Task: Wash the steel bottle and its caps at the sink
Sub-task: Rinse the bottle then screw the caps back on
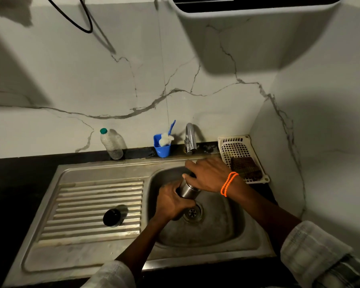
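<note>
Two hands: both were over the sink basin point(220, 231), working the steel bottle point(189, 190) between them.
Steel bottle: it was held tilted above the basin, just behind the drain point(192, 213), with its top end toward the tap point(190, 139).
Left hand point(172, 201): its fingers were wrapped round the lower body of the bottle, gripping it from the drainboard side.
Right hand point(208, 175): it was clamped over the bottle's top end, fingers curled down round it; what was under the palm could not be made out. Orange beads point(228, 183) circled that wrist.
Black cap point(112, 217): it sat alone on the ribbed drainboard point(81, 204), left of the basin and well apart from the bottle.
Behind the basin: a blue cup point(162, 147) with a brush point(167, 138) in it stood just left of the tap; a plastic bottle point(111, 145) with a green cap stood further left.
Right of the tap: a white rack point(237, 145) in the corner held a dark scrub pad point(245, 167).
</note>
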